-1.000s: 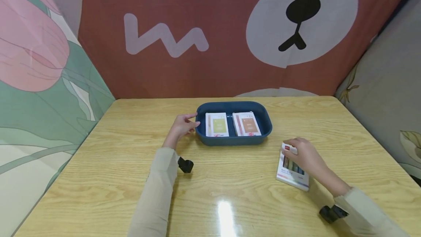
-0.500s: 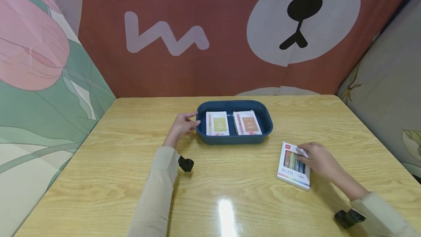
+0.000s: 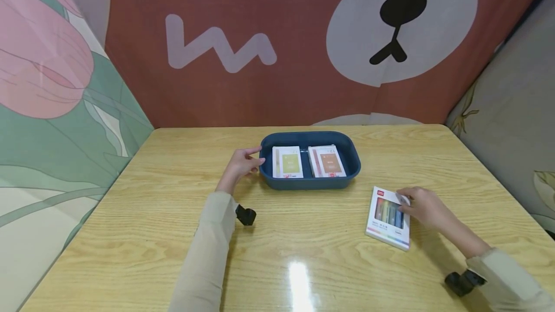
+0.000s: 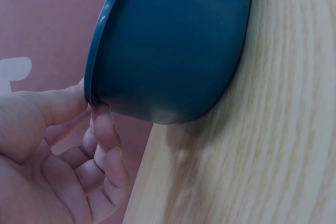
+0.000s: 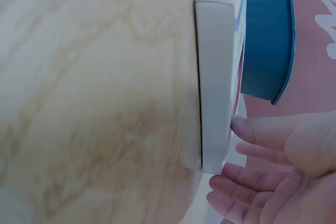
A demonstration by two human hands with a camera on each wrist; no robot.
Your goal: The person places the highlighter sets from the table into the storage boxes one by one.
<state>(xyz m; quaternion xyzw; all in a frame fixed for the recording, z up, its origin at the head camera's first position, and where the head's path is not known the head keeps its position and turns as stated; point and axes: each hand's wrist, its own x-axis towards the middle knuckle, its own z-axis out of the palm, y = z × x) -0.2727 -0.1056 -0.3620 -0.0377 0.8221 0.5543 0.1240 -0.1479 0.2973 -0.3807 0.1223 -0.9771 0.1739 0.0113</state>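
Observation:
A dark blue plastic bin (image 3: pixel 310 184) stands on the table, and my left hand (image 3: pixel 243 163) pinches its left rim between thumb and fingers, also plain in the left wrist view. Inside the bin lie two white boxes side by side, one with a yellow-green panel (image 3: pixel 287 162) and one with an orange panel (image 3: pixel 327 162). Right of the bin, a white box of crayons (image 3: pixel 387 220) lies flat, coloured sticks showing through its window. My right hand (image 3: pixel 427 210) pinches its far right corner, thumb on top and fingers at the edge; the exact finger contact is partly hidden.
The wooden table (image 3: pixel 260 264) meets a reddish-brown cloth (image 3: pixel 295 95) with a bear print at the back. Patterned cloths hang at the left and right sides. Black wrist cameras (image 3: pixel 246 215) sit at both cuffs.
My right hand has shifted right over the box of crayons, from its top face to its right corner, uncovering the window. The box lies about where it was. My left hand stays on the rim.

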